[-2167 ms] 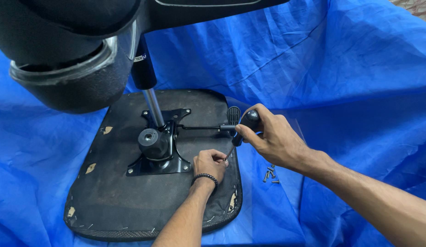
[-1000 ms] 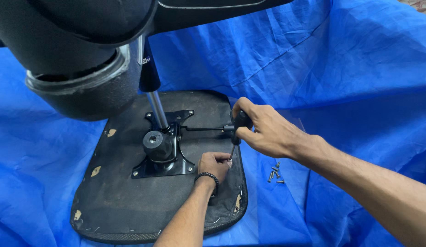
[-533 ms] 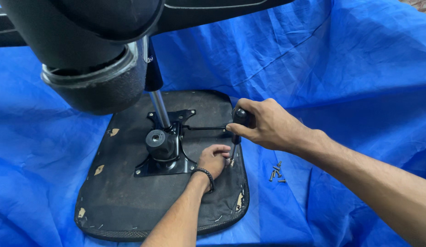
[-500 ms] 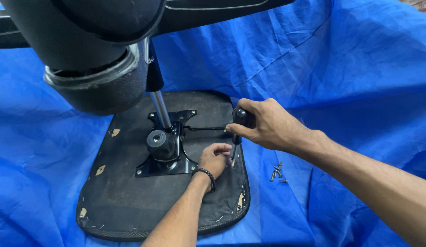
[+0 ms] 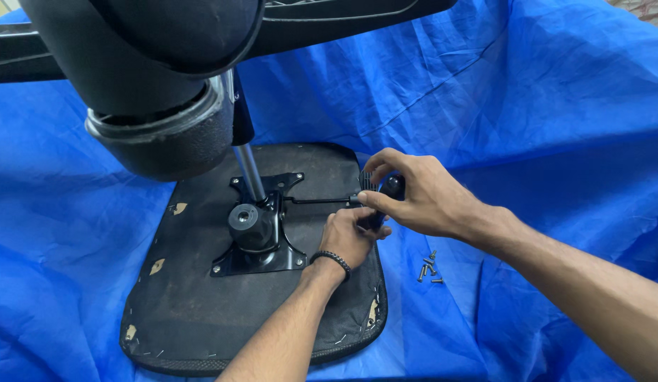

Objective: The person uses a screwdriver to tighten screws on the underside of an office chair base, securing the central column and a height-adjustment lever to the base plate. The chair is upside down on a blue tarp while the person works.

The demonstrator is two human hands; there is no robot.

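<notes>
Screwdriver [image 5: 385, 201] clamped in right hand [image 5: 421, 201], long axis running toward 7 o'clock; left hand [image 5: 350, 237] nearer, pinching its tip at seat underside [image 5: 201, 297].

A big blue sheet [image 5: 527, 106] covers the whole ground — it is wrinkly and folded in many spots. A black chair seat [image 5: 201, 304] lies flat on the sheet, upside down, with its worn bottom facing up. Just beside the seat, on its right side, a few small screws [image 5: 428, 267] lie in a little pile — right on the blue sheet.
</notes>
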